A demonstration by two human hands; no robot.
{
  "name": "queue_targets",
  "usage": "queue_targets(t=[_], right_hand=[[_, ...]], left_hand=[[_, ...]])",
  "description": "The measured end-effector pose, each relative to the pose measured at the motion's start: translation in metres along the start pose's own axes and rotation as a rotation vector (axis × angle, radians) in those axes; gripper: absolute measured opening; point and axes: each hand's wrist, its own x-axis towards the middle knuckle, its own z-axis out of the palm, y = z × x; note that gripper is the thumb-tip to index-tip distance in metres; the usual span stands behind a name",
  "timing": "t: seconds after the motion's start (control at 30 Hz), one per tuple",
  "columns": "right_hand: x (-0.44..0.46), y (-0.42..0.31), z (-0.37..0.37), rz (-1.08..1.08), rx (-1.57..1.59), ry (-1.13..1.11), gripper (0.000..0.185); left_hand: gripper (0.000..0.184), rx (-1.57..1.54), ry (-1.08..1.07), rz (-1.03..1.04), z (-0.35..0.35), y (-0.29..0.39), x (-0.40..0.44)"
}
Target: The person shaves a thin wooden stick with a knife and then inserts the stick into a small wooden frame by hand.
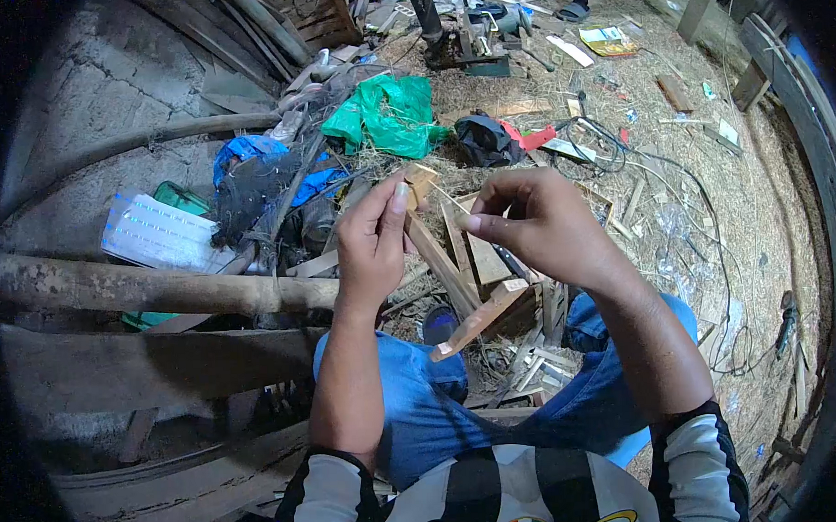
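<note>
My left hand (pixel 375 230) is closed around a small light-brown wooden block (pixel 422 178), with the thumb along its near side. From my right hand (pixel 550 224), thumb and forefinger pinched together, a thin pale wooden stick (pixel 448 197) reaches up and left to the block. Whether its tip enters the block or only touches it, I cannot tell. Below my hands a wooden bar (pixel 444 265) slants down to a shorter crosspiece (pixel 482 320) between my knees. The bar's upper end is hidden behind my left hand, so I cannot see if it joins the block.
A bamboo pole (pixel 161 286) and a wooden plank (pixel 155 367) run along my left side. Ahead lie a green plastic bag (pixel 385 115) and a dark cloth bundle (pixel 487 141). Black cable (pixel 682 187) and wood scraps (pixel 541 367) litter the ground.
</note>
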Motion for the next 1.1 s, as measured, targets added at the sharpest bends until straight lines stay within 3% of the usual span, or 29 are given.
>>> queue_targets(t=[0.1, 0.17, 0.3, 0.37, 0.77, 1.1], right_hand=[[0.001, -0.007, -0.001, 0.039, -0.117, -0.045, 0.016], [0.001, -0.004, 0.003, 0.014, 0.053, -0.032, 0.016], [0.0, -0.01, 0.003, 0.076, 0.117, -0.069, 0.014], [0.0, -0.011, 0.002, 0.08, 0.104, -0.043, 0.023], [-0.001, -0.015, 0.003, 0.135, 0.191, -0.056, 0.013], [0.0, -0.014, 0.002, 0.128, 0.113, -0.035, 0.019]], left_hand=[[0.032, 0.03, -0.039, -0.065, 0.002, -0.003, 0.0], [0.029, 0.092, 0.057, 0.193, 0.006, -0.019, 0.002], [0.028, 0.031, 0.029, 0.03, 0.007, -0.012, -0.001], [0.029, 0.104, 0.033, 0.15, 0.007, -0.012, 0.001], [0.029, 0.128, 0.045, 0.182, 0.008, -0.015, 0.0], [0.029, 0.13, 0.046, 0.182, 0.01, -0.011, 0.001]])
